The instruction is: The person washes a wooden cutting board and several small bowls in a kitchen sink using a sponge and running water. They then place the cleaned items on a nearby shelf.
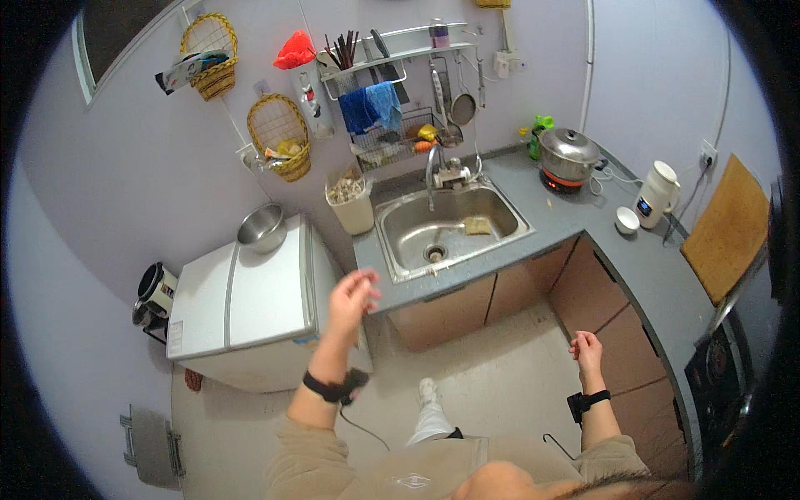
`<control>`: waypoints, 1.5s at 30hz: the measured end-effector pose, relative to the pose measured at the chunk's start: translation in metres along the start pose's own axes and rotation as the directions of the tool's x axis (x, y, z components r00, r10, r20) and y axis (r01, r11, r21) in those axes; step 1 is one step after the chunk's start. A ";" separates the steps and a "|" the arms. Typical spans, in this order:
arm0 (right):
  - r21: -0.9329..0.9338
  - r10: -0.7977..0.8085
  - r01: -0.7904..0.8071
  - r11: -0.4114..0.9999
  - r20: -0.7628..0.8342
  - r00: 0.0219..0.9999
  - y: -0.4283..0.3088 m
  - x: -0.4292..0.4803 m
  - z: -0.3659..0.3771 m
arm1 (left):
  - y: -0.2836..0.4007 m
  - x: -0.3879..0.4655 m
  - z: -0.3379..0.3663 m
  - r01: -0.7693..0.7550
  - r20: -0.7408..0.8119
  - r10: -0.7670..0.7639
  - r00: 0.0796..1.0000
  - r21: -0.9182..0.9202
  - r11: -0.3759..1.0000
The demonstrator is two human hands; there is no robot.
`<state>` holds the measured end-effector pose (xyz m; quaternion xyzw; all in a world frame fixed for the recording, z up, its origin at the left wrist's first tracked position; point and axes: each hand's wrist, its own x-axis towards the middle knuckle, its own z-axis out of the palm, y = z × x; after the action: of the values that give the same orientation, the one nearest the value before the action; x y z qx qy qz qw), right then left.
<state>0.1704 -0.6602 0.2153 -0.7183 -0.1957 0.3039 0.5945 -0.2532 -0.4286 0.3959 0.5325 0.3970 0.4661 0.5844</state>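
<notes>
My left hand (353,297) is raised between the white chest freezer (265,290) and the front left corner of the grey countertop (406,290). Its fingers are loosely bent and slightly blurred, with no object visible in them. Lower on the other side, my right hand (586,351) hangs in front of the brown cabinet doors (603,294), fingers half curled and nothing seen in them. Both wrists wear black straps with small devices. Ahead of me is a stainless steel sink (406,237), holding a yellowish sponge or cloth (477,226) under the faucet (431,175).
A steel bowl (262,228) rests on the freezer. Beside the sink stands a filled white bin (351,209). A lidded pot (569,153) sits on a lit burner; a white kettle (656,194), small bowl (627,220) and wooden board (731,231) line the right counter.
</notes>
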 end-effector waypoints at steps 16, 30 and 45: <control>0.140 0.292 -0.261 0.955 -0.289 0.912 -0.054 0.074 0.171 | 0.050 0.616 -0.055 0.046 -0.510 0.300 0.807 0.560 0.827; 0.030 0.176 -0.199 0.979 0.354 0.918 -0.099 0.289 0.298 | 0.128 0.469 -0.029 -0.239 0.011 0.254 0.967 -0.302 0.923; -0.237 0.009 0.137 0.962 0.527 0.850 -0.108 0.505 0.460 | -0.150 0.359 0.081 0.239 -0.136 -0.430 0.893 -0.666 0.707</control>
<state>0.2440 0.0255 0.1677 -0.6745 -0.4129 0.4387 0.4268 -0.0674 -0.1016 0.2681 0.1508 0.3863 0.5274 0.7415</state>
